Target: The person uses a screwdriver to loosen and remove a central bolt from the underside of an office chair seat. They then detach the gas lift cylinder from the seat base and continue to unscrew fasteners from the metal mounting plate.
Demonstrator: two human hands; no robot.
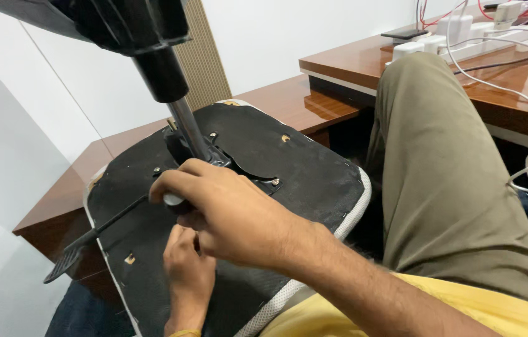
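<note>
Head view: upturned chair seat (301,181), black fabric underside facing up, lies across the person's lap with its far edge toward the wooden desk (314,103). Metal gas-lift column (188,128) rises from the mounting plate (245,168) near seat centre, tilted up-left into the black chair base (120,22) at top of frame. Right hand (226,212) sits on the seat just below the column foot, fingers curled shut round a small tool handle (173,200) with a pale end showing; can't tell the tool type, tip is hidden under the fingers. Left hand (189,274) is directly below and partly under the right, flat-ish against the fabric, fingers bent toward the same spot; can't tell whether it grips anything. Black adjustment lever (89,240) runs from under the right hand out down-left, its ribbed paddle end hanging past the seat's left edge. Seat's white mesh rim (357,206) is right beside the person's olive-trousered knee (445,162), so it's tight on that side; open fabric above and right of the plate, white wall to the left. Chargers and white cables (501,37) are on the desk, well apart from the hands.
</note>
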